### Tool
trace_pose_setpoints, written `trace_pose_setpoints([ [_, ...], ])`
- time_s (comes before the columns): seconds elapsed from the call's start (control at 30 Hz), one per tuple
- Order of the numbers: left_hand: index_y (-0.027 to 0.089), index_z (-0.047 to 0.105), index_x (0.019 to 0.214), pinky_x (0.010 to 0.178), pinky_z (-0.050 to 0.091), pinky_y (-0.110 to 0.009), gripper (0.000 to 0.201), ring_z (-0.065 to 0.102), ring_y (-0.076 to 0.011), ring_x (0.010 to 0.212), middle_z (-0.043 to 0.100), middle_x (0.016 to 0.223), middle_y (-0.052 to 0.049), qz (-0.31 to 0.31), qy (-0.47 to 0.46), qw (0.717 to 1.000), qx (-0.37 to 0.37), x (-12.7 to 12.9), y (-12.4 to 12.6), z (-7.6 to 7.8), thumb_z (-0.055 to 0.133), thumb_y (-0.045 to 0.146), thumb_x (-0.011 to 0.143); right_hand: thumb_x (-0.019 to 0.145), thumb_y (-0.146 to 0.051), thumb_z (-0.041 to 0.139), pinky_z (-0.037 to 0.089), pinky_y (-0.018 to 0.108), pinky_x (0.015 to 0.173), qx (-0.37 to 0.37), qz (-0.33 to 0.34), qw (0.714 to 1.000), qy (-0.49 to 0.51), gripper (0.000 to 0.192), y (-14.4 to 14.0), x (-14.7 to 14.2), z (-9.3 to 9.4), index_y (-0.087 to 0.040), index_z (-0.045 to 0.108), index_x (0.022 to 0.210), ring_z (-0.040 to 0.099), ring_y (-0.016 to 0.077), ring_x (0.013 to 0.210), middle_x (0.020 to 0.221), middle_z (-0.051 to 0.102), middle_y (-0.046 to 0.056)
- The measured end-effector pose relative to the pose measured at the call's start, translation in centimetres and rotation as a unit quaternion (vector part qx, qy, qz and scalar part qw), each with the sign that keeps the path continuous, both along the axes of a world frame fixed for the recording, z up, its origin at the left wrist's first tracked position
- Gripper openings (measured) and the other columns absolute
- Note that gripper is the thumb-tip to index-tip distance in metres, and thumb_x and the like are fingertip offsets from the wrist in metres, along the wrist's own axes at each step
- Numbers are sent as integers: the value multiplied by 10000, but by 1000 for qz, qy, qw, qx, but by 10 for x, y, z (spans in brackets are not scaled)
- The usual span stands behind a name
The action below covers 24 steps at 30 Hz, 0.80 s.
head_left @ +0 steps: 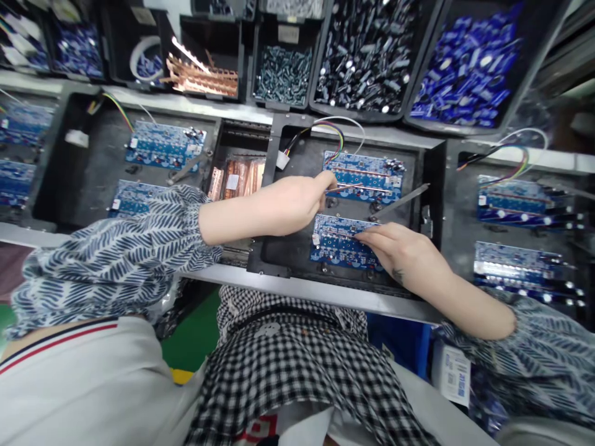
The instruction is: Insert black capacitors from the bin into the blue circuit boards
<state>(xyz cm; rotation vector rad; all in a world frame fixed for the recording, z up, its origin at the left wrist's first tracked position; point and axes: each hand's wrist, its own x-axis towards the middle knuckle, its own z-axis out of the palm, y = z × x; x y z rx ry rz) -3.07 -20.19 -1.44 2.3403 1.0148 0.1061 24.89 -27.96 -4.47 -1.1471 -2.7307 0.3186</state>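
Note:
My left hand (302,201) is closed in a pinch on a thin copper strip (349,186), which sticks out to the right over the upper blue circuit board (367,164). My right hand (402,251) has its fingertips pressed together at the middle of the lower circuit board (339,248). What lies between those fingertips, if anything, is hidden. Both boards rest in a black tray (288,257). Colored wires (341,133) with a white plug (282,160) run from the upper board. A flat metal bar (402,202) slants between the boards, above my right hand.
Behind the tray stand bins of copper strips (199,77), small dark parts (283,74), black capacitors (365,59) and blue capacitors (467,71). Copper pieces (244,178) lie left of the tray. More boards (165,145) sit in trays at left and right (515,201).

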Motion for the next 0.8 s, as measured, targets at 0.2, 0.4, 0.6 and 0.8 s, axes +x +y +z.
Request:
trace_pose_setpoints([
  [0.2, 151, 651, 1233, 766, 484, -293, 299, 710, -215, 848, 756, 976, -91, 29, 60, 997, 46, -5, 0, 7, 433, 205, 1035, 999, -128, 453, 594, 352, 801, 13, 21, 999, -25, 317, 0, -1, -5, -189, 735, 1130, 687, 225, 914, 1033, 761, 99],
  [0.4, 116, 691, 1121, 644, 458, -305, 245, 695, -233, 717, 729, 828, -106, -37, 101, 982, 158, 6, -17, 11, 492, 114, 979, 996, -196, 517, 582, 432, 851, 75, -32, 997, -11, 234, -3, -18, 9, -206, 723, 1106, 670, 279, 1012, 1192, 713, 143],
  [0.6, 162, 719, 1069, 636, 444, -303, 206, 686, -203, 738, 726, 813, -66, -209, 21, 972, 109, 45, -20, 26, 522, 178, 1011, 951, -199, 592, 580, 349, 670, 60, -117, 985, 113, 136, -8, -21, 42, -243, 663, 1059, 715, 223, 760, 896, 751, 53],
  [0.8, 202, 724, 1163, 942, 458, -387, 451, 616, -245, 1033, 719, 1110, -100, -21, -11, 987, 161, 70, 98, 29, 469, 558, 1051, 985, -205, 519, 575, 328, 653, 39, -32, 998, 46, 140, -7, -2, 26, -214, 656, 1007, 710, 210, 740, 856, 740, 68],
])
